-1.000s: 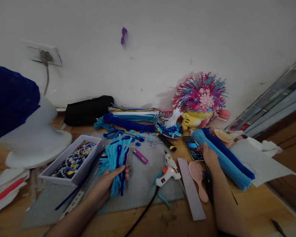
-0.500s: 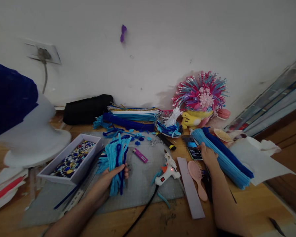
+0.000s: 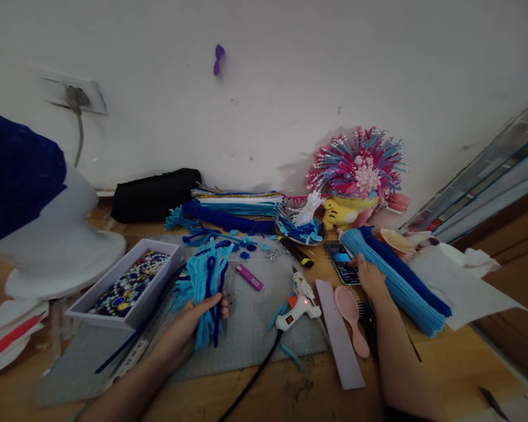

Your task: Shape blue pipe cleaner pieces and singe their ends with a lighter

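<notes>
A bunch of light and dark blue pipe cleaners (image 3: pixel 209 281) stands upright in my left hand (image 3: pixel 202 313), the thumb across its front. Over on the right, my right hand (image 3: pixel 369 275) reaches a smartphone (image 3: pixel 345 264) lying on the table with its screen lit. A fingertip is at the phone's right edge or screen; the other fingers are partly hidden. Between the hands lie a purple lighter (image 3: pixel 249 276) and a white glue gun (image 3: pixel 297 308) with a red light on. Under them is a grey cutting mat (image 3: pixel 246 340).
Left stand a white box (image 3: pixel 127 319) of beads and a white mannequin head (image 3: pixel 74 234). Light blue pipe cleaners (image 3: pixel 391 281), a pink hairbrush (image 3: pixel 351 313) and a flat strip (image 3: pixel 341 340) lie at right. A pink and blue headpiece (image 3: pixel 356 161) stands behind. The glue gun's cord (image 3: pixel 255 378) runs forward.
My right hand has shifted very slightly at the phone, and the view has moved a touch. The left hand keeps its hold on the pipe cleaners.
</notes>
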The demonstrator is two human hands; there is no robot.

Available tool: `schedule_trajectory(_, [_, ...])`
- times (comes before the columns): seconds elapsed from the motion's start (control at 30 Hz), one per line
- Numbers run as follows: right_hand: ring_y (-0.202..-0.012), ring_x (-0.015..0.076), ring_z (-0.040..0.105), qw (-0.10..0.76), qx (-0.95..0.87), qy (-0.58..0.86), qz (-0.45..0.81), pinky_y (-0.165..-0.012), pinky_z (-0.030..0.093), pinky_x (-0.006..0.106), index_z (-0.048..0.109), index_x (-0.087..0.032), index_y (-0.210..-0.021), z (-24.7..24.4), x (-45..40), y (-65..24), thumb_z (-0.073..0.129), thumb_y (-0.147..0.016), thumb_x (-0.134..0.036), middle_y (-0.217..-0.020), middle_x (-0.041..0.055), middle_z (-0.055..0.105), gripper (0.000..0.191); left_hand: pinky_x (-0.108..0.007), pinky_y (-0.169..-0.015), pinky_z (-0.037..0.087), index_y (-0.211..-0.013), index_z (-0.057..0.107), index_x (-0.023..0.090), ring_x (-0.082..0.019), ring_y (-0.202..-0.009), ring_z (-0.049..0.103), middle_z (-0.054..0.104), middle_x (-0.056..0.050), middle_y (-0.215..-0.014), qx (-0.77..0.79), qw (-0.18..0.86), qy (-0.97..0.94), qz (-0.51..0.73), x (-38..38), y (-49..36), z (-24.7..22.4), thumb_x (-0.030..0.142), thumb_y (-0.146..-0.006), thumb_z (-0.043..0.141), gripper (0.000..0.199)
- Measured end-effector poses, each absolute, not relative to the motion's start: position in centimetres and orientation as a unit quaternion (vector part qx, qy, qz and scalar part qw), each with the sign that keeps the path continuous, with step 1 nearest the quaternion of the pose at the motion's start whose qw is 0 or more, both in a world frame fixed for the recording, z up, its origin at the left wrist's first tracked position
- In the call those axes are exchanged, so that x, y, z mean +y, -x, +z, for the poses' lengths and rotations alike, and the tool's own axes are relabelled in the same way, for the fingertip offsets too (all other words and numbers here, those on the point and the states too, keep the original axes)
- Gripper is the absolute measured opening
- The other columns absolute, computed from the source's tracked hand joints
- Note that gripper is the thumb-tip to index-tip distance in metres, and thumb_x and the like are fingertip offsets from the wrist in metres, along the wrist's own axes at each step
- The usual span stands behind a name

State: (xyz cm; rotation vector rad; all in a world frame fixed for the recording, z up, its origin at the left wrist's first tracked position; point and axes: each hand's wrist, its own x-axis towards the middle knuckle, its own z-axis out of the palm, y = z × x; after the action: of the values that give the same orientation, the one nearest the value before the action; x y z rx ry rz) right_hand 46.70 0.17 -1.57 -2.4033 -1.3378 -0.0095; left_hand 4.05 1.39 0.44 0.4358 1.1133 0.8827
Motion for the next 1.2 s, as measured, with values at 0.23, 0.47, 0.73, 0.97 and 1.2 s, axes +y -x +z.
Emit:
schedule_trajectory(0.23, [-0.108,0.0344,0.063,0.240,-0.453,0.858,0.034,-0.101,0.037,0.056,0.075,-0.017,-0.085,-1.1,0.3,-45.8,0.017,-0.098,-0.048,-0.102,0.0168,0.074,0.067,-0.020,-0.048,0.054,-0.070,0.069,0.010,-0.012,-0.049,0.064,0.068,-0.003,-0.059,0.504,0.738,-0.195,0.404,1.5,-4.2,0.4,0.003,-0.076,0.071,0.009])
schedule_trajectory(0.47, [-0.109,0.0332,0.062,0.232,-0.452,0.860,0.051,-0.102,0.037,0.055,0.074,-0.017,-0.086,-0.7,0.3,-45.4,0.020,-0.098,-0.042,-0.104,0.0166,0.074,0.061,-0.020,-0.049,0.054,-0.072,0.070,0.010,-0.013,-0.051,0.065,0.069,-0.004,-0.061,0.504,0.738,-0.198,0.404,1.4,-4.2,0.5,0.004,-0.077,0.071,0.008])
schedule_trajectory(0.73, [-0.106,0.0314,0.064,0.245,-0.461,0.851,0.046,-0.100,0.040,0.051,0.075,-0.019,-0.084,-1.1,0.4,-45.8,0.020,-0.098,-0.045,-0.100,0.0159,0.074,0.062,-0.020,-0.048,0.054,-0.071,0.070,0.010,-0.013,-0.051,0.065,0.069,-0.004,-0.061,0.497,0.742,-0.201,0.402,1.5,-4.0,0.3,0.005,-0.076,0.072,0.008])
schedule_trajectory(0.97, [-0.104,0.0305,0.065,0.235,-0.469,0.850,0.043,-0.101,0.041,0.050,0.075,-0.018,-0.089,-1.7,0.5,-46.2,0.020,-0.098,-0.045,-0.099,0.0151,0.074,0.062,-0.020,-0.048,0.054,-0.072,0.071,0.009,-0.013,-0.050,0.065,0.069,-0.004,-0.060,0.493,0.743,-0.198,0.407,1.4,-3.8,-0.1,0.004,-0.082,0.066,0.012])
schedule_trajectory(1.2, [-0.110,0.0308,0.063,0.211,-0.489,0.846,0.036,-0.100,0.041,0.048,0.074,-0.019,-0.098,-1.9,0.6,-46.3,0.017,-0.100,-0.040,-0.106,0.0146,0.074,0.060,-0.020,-0.049,0.055,-0.071,0.071,0.009,-0.013,-0.049,0.065,0.069,-0.005,-0.060,0.494,0.744,-0.198,0.405,1.4,-3.9,0.2,0.004,-0.084,0.064,0.015])
